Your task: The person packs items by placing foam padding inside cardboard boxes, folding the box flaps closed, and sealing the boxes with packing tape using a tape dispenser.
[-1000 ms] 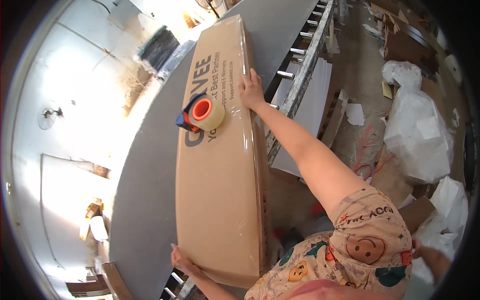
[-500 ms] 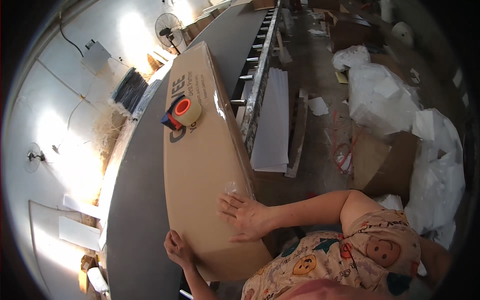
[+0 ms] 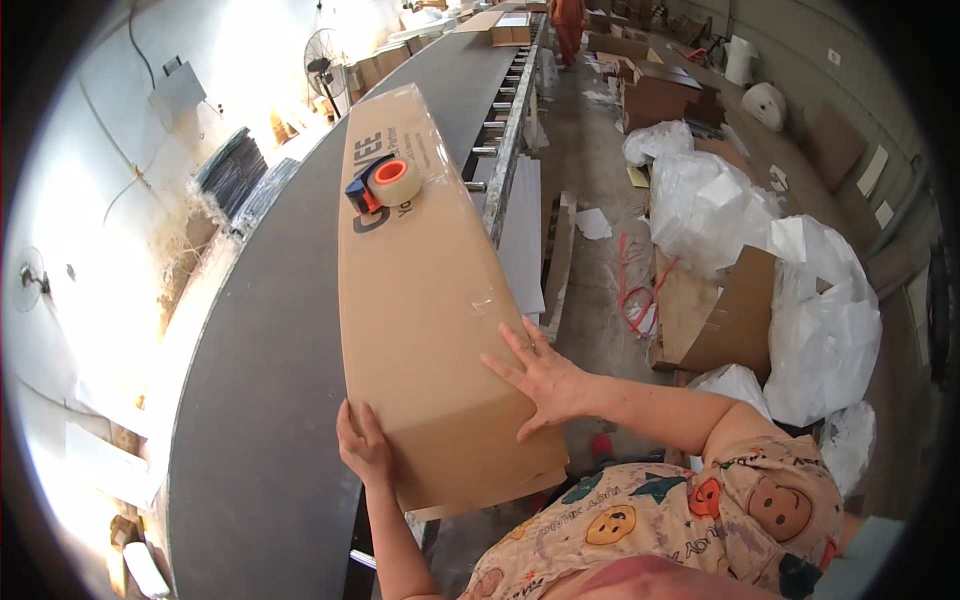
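A long brown cardboard box lies lengthwise on the dark conveyor belt, its near end close to my body. Clear tape shines along its right edge. On its far part rests a tape dispenser, blue and red with a roll of clear tape on an orange core. My left hand is against the box's left side near the close end, fingers bent over the edge. With fingers spread, my right hand lies on the box's top right edge near the close end. Neither hand touches the dispenser.
The conveyor belt curves away to the far end, where another box sits. Rollers and a metal rail run along its right. White sheets stand beside it. Plastic-wrapped bundles and cardboard lie right. A person stands far off.
My right hand has moved from the box top to its right edge, its fingers spreading wider. My left hand sits further along the left side. The view has shifted, showing more of the far end.
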`<state>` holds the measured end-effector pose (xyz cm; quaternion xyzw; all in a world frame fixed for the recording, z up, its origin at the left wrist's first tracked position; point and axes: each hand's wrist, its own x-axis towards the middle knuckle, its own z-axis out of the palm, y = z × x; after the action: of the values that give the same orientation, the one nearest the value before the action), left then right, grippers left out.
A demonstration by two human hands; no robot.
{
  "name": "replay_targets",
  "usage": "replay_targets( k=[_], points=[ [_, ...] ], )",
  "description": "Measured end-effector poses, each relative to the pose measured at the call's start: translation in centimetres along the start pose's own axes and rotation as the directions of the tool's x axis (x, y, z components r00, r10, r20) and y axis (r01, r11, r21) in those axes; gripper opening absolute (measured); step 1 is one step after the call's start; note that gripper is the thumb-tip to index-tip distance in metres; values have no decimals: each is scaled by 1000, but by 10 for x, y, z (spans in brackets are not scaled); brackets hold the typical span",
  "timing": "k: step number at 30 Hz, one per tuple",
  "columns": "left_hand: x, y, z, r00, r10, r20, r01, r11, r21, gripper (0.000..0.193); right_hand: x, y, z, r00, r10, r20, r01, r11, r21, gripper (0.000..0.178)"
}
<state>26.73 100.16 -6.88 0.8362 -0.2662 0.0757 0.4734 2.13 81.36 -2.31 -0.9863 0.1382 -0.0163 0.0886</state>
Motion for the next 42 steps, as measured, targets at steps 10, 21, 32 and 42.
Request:
replay_targets(
  k=[10,21,32,42],
  points=[
    [18,37,-35,563,330,758,-731,626,271,117,-7,2,-7,994,-3,112,-12,990,139,116],
    [-13,43,-21,717,422,555,-674,622,398,120,-8,31,32,922,-175,-346,299,889,346,90],
    [-128,189,104,860,303,411,-502,645,576,112,-85,204,-34,941,-210,-264,218,976,3,98],
    [-168,212,207,775,551,309,-605,508,613,82,-74,261,-15,838,-395,-376,346,918,-194,74]
  ],
)
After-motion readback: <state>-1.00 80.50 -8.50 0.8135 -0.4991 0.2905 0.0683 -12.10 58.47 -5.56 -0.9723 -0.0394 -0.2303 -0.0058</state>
